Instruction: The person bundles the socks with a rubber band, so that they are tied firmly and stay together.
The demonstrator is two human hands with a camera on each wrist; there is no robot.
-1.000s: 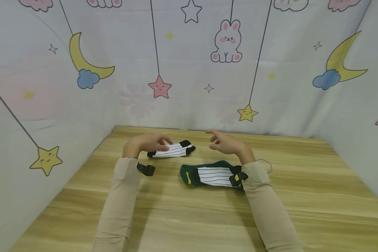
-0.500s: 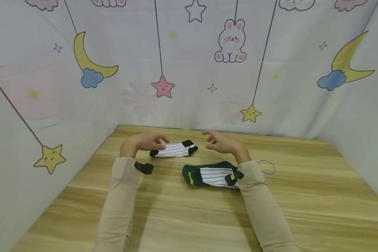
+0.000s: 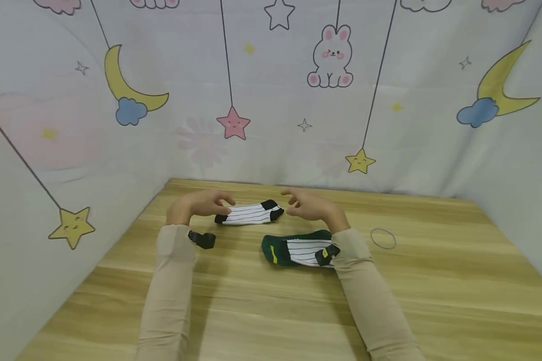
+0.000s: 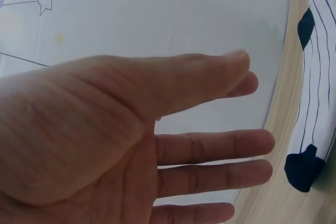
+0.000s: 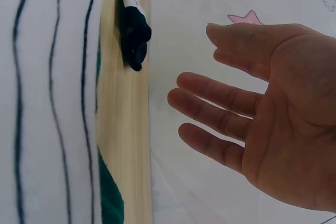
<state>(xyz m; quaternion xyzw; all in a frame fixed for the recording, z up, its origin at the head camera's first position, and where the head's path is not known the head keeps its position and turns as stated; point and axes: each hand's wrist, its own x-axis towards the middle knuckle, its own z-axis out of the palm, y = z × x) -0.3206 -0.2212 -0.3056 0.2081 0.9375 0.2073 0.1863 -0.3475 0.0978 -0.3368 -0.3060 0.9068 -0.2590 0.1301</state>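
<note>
In the head view a white sock (image 3: 248, 214) with thin dark stripes and black ends lies flat toward the back of the table. My left hand (image 3: 200, 203) hovers by its left end, fingers loosely extended and holding nothing; the left wrist view shows the palm (image 4: 105, 140) apart from the sock. Near the sock's right end is my right hand (image 3: 309, 205), its fingers relaxed and slightly bent, with nothing in them. Closer to me, a second striped sock (image 3: 300, 250) lies on a dark green sock (image 3: 270, 248) with a yellow mark. My right wrist hides their right ends.
A thin greyish loop (image 3: 383, 238) lies on the wooden table (image 3: 271, 311), right of the green sock. Printed fabric walls (image 3: 271, 150) enclose the back and sides. Black wrist cameras, one of them the left camera (image 3: 203, 239), sit at both cuffs.
Both hands have drifted left, the right one nearer to the far striped sock. The loop, partly covered by the right sleeve before, is now in full view. The socks stay where they were.
</note>
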